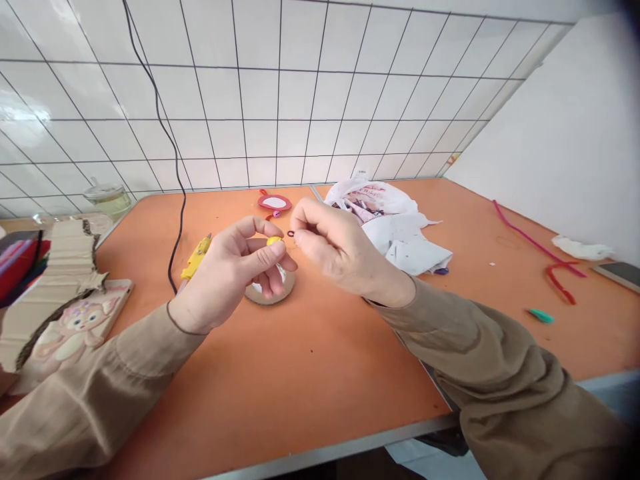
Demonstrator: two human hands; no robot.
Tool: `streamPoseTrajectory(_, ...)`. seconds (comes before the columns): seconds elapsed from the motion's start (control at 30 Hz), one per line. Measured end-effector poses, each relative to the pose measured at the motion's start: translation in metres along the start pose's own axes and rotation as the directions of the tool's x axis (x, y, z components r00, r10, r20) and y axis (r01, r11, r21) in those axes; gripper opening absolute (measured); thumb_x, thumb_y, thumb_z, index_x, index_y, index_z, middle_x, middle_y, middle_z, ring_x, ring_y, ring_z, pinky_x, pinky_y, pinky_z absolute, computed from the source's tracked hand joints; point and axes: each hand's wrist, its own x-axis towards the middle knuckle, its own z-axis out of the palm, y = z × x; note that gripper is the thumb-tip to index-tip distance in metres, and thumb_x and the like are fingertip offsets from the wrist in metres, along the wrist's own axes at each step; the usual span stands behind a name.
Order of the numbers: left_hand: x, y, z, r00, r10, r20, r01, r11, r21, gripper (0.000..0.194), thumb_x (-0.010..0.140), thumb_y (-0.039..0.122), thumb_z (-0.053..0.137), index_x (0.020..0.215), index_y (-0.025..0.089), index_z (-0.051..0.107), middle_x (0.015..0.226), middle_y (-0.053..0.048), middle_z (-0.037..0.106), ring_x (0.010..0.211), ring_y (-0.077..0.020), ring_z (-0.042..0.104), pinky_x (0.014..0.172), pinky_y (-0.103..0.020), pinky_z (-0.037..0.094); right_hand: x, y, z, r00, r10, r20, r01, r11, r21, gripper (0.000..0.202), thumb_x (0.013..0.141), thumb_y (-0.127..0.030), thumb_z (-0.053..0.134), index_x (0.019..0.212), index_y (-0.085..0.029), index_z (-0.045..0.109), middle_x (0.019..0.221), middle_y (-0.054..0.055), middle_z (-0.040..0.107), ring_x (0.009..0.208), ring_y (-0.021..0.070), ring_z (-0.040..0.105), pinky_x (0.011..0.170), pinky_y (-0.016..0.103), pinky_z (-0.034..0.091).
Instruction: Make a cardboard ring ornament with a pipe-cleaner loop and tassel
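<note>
- The left hand (245, 261) pinched a small yellow ball (274, 241) between thumb and forefinger, apparently to steady it above the counter (310, 393).
- The right hand (334, 250) held a tiny dark-red loop (291, 234) just right of it, probably by the fingertips for fine control.
- The cardboard ring (270, 299) lay beneath the left hand; the yellow glue gun (197, 259), farther left, seemed within reach.
- Both wrists angled inward, right knuckles arched.

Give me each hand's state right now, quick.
Left hand: closed, pinching a small, rounded yellow piece, material unclear.
Right hand: closed, apparently pinching a small dark-red loop at its fingertips, material unclear.
</note>
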Motion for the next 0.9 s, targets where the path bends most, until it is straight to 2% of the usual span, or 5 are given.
streamPoseTrajectory(0.2, -0.0006, -0.0007, 0.0015, 1.0, 0.006, 0.001, -0.005, 0.998, -0.069, 0.028, 0.083, 0.034, 0.075, 0.093, 0.017, 0.055, 0.072, -0.001, 0.071, 0.049, -0.0093, 0.063, 0.045, -0.018, 0.048, -0.0002, 0.001, 0.0006, 1.0, -0.015, -0.016, 0.015, 1.0, -0.01, 0.024, 0.092, -0.008, 0.037, 0.073, -0.021, 0.033, 0.06, -0.007, 0.033, 0.051, 0.006, 0.029, 0.045, 0.022, 0.024)
streamPoseTrajectory(0.43, -0.0003, -0.0009, 0.0003, 1.0, -0.005, 0.011, 0.007, 0.981, -0.193, 0.02, 0.089, 0.032, 0.067, 0.095, 0.015, 0.058, 0.078, -0.002, 0.071, 0.055, -0.0106, 0.066, 0.048, -0.019, 0.053, -0.0002, 0.0025, 0.0045, 0.998, 0.027, -0.061, -0.025, 0.999, 0.026, 0.019, 0.09, -0.01, 0.047, 0.074, -0.02, 0.042, 0.062, -0.007, 0.041, 0.052, 0.0047, 0.036, 0.046, 0.018, 0.032)
streamPoseTrajectory(0.6, -0.0008, 0.0004, 0.002, 1.0, -0.026, 0.012, 0.029, 0.972, -0.232, 0.011, 0.093, 0.024, 0.059, 0.099, 0.015, 0.056, 0.065, 0.0, 0.065, 0.053, -0.011, 0.065, 0.048, -0.017, 0.052, -0.0002, -0.0007, 0.0064, 0.995, 0.048, -0.088, -0.044, 0.998, 0.046, 0.018, 0.085, -0.011, 0.051, 0.072, -0.019, 0.043, 0.064, -0.006, 0.046, 0.055, 0.0054, 0.045, 0.05, 0.019, 0.04)
streamPoseTrajectory(0.7, -0.001, 0.0, 0.004, 0.999, -0.048, 0.017, 0.051, 0.965, -0.258, 0.011, 0.095, 0.022, 0.054, 0.104, 0.015, 0.055, 0.065, -0.001, 0.066, 0.053, -0.0112, 0.064, 0.047, -0.017, 0.052, 0.0, -0.0035, 0.0066, 0.993, 0.04, -0.114, -0.039, 0.999, 0.008, 0.018, 0.082, -0.01, 0.052, 0.07, -0.019, 0.043, 0.063, -0.006, 0.046, 0.055, 0.0054, 0.044, 0.05, 0.019, 0.039)
streamPoseTrajectory(0.9, -0.0005, -0.0009, 0.0043, 0.998, -0.05, 0.032, 0.057, 0.968, -0.246, 0.011, 0.096, 0.025, 0.054, 0.093, 0.014, 0.057, 0.059, -0.001, 0.064, 0.052, -0.0105, 0.063, 0.047, -0.015, 0.05, 0.0002, -0.0032, 0.0052, 0.992, -0.003, -0.123, -0.004, 0.998, -0.058, 0.019, 0.083, -0.009, 0.052, 0.069, -0.019, 0.044, 0.06, -0.007, 0.047, 0.052, 0.0046, 0.041, 0.046, 0.019, 0.033)
